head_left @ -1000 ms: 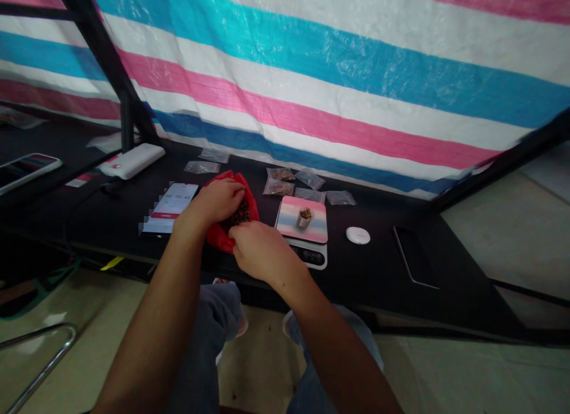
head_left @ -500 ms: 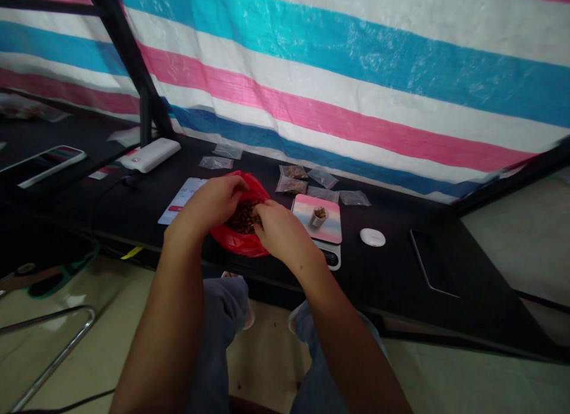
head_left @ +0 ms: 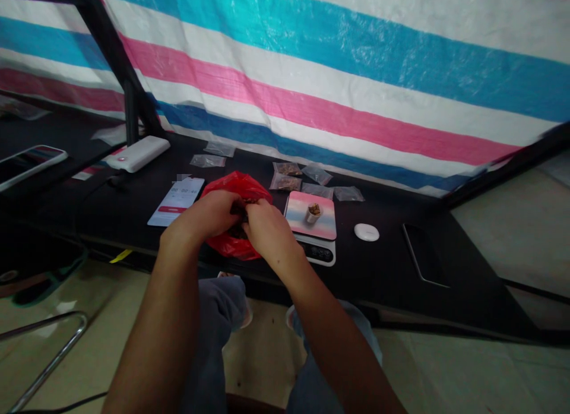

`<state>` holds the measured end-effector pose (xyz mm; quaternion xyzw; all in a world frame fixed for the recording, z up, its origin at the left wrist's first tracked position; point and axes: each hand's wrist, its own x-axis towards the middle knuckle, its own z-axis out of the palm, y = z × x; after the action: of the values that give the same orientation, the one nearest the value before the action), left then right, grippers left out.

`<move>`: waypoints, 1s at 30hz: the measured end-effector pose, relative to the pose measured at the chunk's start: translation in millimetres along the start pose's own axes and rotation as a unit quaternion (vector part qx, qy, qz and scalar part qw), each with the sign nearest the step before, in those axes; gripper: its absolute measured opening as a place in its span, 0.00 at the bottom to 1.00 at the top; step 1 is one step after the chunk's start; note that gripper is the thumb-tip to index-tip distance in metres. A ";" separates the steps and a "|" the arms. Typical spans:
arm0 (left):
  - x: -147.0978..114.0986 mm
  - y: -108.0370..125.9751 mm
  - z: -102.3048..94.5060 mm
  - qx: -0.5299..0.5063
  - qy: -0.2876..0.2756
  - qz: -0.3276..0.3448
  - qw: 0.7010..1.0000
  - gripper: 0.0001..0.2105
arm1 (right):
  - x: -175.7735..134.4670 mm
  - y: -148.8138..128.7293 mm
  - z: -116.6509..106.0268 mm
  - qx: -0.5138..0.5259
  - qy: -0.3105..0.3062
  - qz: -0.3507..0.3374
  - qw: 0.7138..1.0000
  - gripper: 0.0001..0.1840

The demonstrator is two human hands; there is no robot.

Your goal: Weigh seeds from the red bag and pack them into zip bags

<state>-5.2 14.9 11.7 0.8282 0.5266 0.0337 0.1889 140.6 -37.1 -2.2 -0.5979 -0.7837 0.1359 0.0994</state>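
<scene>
Red bag [head_left: 231, 246] sat near the tabletop's [head_left: 378, 265] front edge, mouth spread upward, likely so both hands could get in. Left hand [head_left: 216, 211] and right hand [head_left: 269, 227] had fingers down inside, at the brown bits [head_left: 238, 230]; fingertips hidden, couldn't tell if either pinched anything. Scale [head_left: 320, 227] stood just right of the bag with a small filled cup [head_left: 312, 215] on it, presumably for weighing. Lit phone [head_left: 178, 199] lay face up left of the bag, probably for reading its timer. Small packets [head_left: 285, 179] lay toward the back edge, seemingly out of the hands' way. Front edge left little margin; scale hemmed in the right side. More room lay past it, around the white case [head_left: 366, 232] and dark phone [head_left: 425, 256].
</scene>
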 end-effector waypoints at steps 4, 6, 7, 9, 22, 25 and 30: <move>2.0 -0.9 1.7 0.015 0.022 0.013 1.000 0.13 | -3.7 -8.7 -0.9 -0.010 0.010 0.030 0.999 0.20; 2.1 -1.0 1.8 0.021 0.021 0.010 1.000 0.13 | -4.6 -9.7 -0.9 -0.005 0.016 0.030 0.999 0.20; 1.9 -0.6 1.6 0.021 0.020 0.007 1.000 0.13 | -4.7 -9.0 -1.0 -0.004 0.017 0.030 0.999 0.20; 1.3 0.7 0.6 0.020 0.020 0.000 1.000 0.13 | -4.2 -5.9 -1.7 -0.002 0.023 0.026 0.999 0.19; 1.1 4.2 -4.1 0.015 0.028 -0.005 0.999 0.15 | -1.9 15.3 -10.4 0.050 0.049 -0.015 0.997 0.16; 0.8 4.2 -5.1 0.016 0.030 -0.004 0.999 0.15 | -2.4 18.5 -11.4 0.069 0.061 -0.027 0.995 0.16; 0.6 4.4 -5.4 0.004 0.021 -0.001 1.000 0.15 | -2.1 18.4 -7.0 0.073 0.037 -0.026 0.996 0.14</move>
<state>-2.5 15.3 18.2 0.8275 0.5313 0.0488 0.1749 160.1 -33.9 -1.7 -0.5732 -0.7827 0.1673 0.1753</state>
